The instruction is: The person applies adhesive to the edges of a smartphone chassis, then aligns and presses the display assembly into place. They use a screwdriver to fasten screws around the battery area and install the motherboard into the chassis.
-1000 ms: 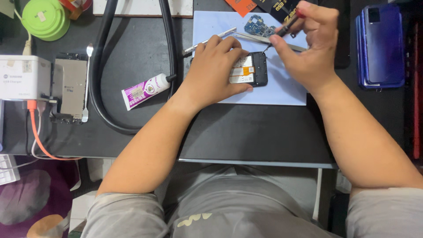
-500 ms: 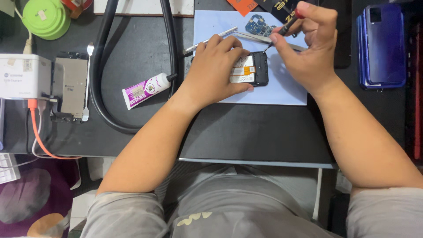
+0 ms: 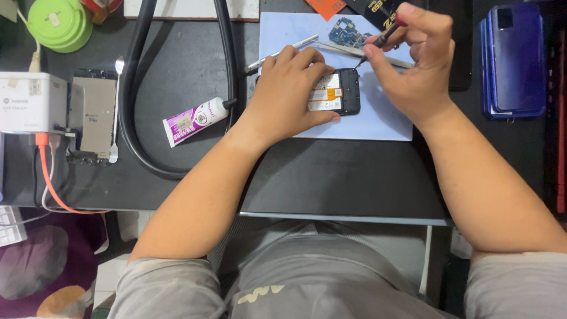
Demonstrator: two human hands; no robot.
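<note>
An opened black phone lies on a pale blue mat, its insides and a yellow-orange label showing. My left hand presses down on the phone's left part and holds it still. My right hand grips a thin black and red screwdriver, whose tip touches the phone's upper right corner. A small blue circuit board and metal tweezers lie on the mat just behind the phone.
A purple and white glue tube and a thick black cable loop lie left of the mat. Further left sit a bare phone frame, a metal spudger, a white charger box and a green round container. Blue phone covers stand right.
My right hand has shifted slightly and the screwdriver tip has come down onto the phone's upper right corner. My left hand stays on the phone.
</note>
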